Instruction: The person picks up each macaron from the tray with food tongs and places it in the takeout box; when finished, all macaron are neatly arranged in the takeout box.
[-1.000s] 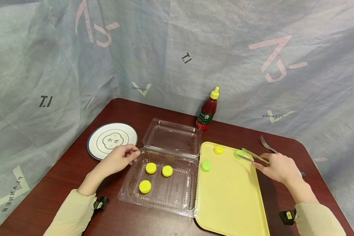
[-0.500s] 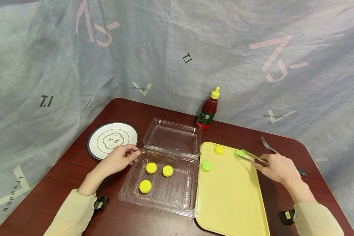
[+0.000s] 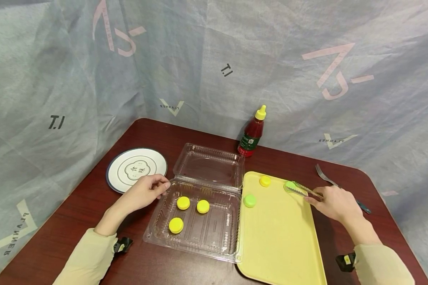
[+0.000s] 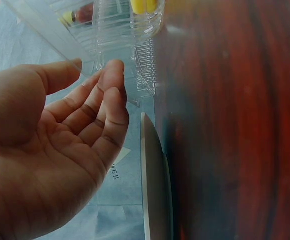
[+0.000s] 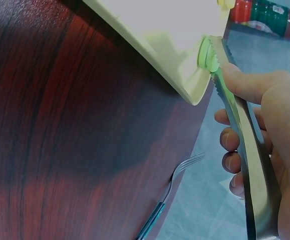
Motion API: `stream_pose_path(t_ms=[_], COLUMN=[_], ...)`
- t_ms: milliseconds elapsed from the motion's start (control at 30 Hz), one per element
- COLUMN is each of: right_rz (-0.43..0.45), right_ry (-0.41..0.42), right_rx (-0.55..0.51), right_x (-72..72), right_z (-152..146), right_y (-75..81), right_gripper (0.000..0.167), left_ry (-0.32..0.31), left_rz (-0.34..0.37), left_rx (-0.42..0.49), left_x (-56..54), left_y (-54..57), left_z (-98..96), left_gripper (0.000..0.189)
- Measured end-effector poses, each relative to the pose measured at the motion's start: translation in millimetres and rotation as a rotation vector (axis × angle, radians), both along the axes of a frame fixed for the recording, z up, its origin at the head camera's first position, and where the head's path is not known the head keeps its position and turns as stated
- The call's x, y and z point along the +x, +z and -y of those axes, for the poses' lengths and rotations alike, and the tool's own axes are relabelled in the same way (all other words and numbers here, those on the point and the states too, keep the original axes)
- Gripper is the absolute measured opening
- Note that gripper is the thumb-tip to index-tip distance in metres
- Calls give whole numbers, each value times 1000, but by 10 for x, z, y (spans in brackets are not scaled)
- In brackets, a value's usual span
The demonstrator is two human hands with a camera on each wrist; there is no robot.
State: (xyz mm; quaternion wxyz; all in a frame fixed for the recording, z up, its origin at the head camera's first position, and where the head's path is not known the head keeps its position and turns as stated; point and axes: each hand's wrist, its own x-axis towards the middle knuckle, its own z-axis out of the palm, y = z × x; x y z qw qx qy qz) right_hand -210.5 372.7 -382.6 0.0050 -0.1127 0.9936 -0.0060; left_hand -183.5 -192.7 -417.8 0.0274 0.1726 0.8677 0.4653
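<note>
At the left rim of an open clear plastic clamshell container [image 3: 214, 233], my left hand [image 3: 146, 192] has its thumb and fingertips around the rim's corner. Three yellow macarons [image 3: 176, 225] lie in the container's near half. My right hand [image 3: 337, 202] grips metal tongs [image 5: 252, 160]. The tongs' toothed ends reach the green macaron [image 3: 290, 186] at the far right corner of the yellow tray [image 3: 281, 241], one on either side of it. Also on the tray are another green macaron [image 3: 249, 200] and a yellow-orange one [image 3: 265, 181].
A white plate [image 3: 121, 170] with a dark blue rim lies left of the container. Behind the container stands a red sauce bottle [image 3: 251, 134] with a yellow cap. A fork [image 3: 322, 174] lies right of the tray, partly behind my right hand. Grey cloth [image 3: 207, 79] hangs behind the table.
The tongs' ends have drawn slightly closer together around the far green macaron. My right hand has shifted very little, and my left hand stays at the container's rim.
</note>
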Motion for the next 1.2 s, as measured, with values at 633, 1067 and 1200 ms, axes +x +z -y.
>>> stream_pose_path(t_ms=[633,1067,1200], right_rz=[-12,-58,-88], right_ry=[14,47,74], right_rx=[-13,-17,-24], right_x=[14,40,48], right_z=[-9,37,91], right_y=[22,111,151], right_gripper=[42,31,29], left_ry=[-4,-3,-4], left_rz=[-14,-7,-11], left_rx=[-11,-8,-6], left_x=[3,7,9], left_y=[6,12,15], left_z=[-1,-3,-11], left_gripper=[12,13,13])
